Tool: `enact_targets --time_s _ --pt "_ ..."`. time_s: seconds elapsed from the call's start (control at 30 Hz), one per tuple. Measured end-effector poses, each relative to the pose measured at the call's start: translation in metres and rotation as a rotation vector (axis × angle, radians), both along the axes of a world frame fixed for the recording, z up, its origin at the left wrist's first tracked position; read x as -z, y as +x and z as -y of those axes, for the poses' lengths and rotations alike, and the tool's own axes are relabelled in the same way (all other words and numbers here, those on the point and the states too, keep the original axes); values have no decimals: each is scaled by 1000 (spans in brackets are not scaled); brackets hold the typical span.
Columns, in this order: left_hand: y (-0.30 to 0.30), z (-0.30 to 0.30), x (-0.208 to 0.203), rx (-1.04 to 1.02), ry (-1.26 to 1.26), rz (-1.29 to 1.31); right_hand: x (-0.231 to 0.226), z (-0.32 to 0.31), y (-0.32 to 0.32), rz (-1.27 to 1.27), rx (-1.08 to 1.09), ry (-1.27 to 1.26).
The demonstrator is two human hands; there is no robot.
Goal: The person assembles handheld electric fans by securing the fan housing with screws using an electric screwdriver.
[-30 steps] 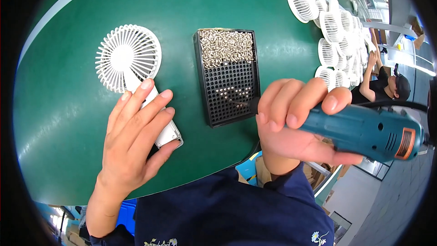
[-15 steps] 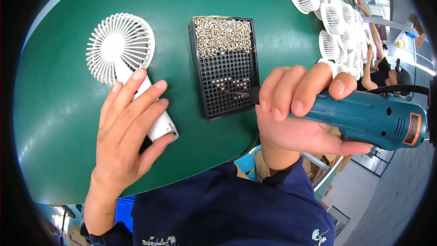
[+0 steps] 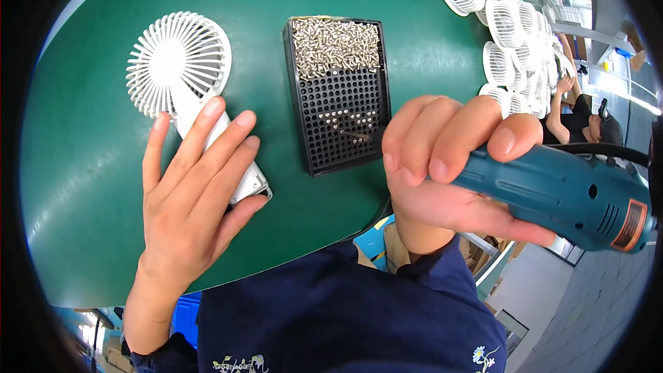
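My left hand (image 3: 190, 186) lies with its fingers spread over the handle of a white handheld fan (image 3: 168, 65), whose round grille points away from me. In my right hand (image 3: 449, 159) is a teal electric screwdriver (image 3: 545, 190), gripped around its body. Its dark tip end points left over a black screw tray (image 3: 304, 124). A heap of small silver screws (image 3: 336, 45) fills the tray's far part. Several screws stand in holes nearer to me, close to the screwdriver's bit. Whether the bit touches a screw I cannot tell.
Many white fan housings (image 3: 507, 27) are piled at the far right of the green table (image 3: 262, 0). A black cable (image 3: 601, 150) runs from the screwdriver's rear side. Beyond the pile, another person (image 3: 587, 121) works at the right.
The screwdriver's rear end has dropped a little toward me. My left fingers have spread slightly on the fan. Tray and fan appear a bit higher in view.
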State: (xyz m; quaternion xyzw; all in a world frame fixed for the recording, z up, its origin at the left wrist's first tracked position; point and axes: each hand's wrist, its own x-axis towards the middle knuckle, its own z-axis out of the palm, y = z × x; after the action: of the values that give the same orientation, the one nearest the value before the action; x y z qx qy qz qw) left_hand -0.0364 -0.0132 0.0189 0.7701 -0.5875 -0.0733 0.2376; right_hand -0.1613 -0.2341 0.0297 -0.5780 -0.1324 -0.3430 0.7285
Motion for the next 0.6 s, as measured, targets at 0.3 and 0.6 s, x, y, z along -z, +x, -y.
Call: enact_targets --time_s 0.3,0.6 --pt "7 -1 2 10 -27 -94 1 14 8 12 -182 -115" --pt "-3 4 1 123 -14 -147 0 7 10 38 -59 -168"
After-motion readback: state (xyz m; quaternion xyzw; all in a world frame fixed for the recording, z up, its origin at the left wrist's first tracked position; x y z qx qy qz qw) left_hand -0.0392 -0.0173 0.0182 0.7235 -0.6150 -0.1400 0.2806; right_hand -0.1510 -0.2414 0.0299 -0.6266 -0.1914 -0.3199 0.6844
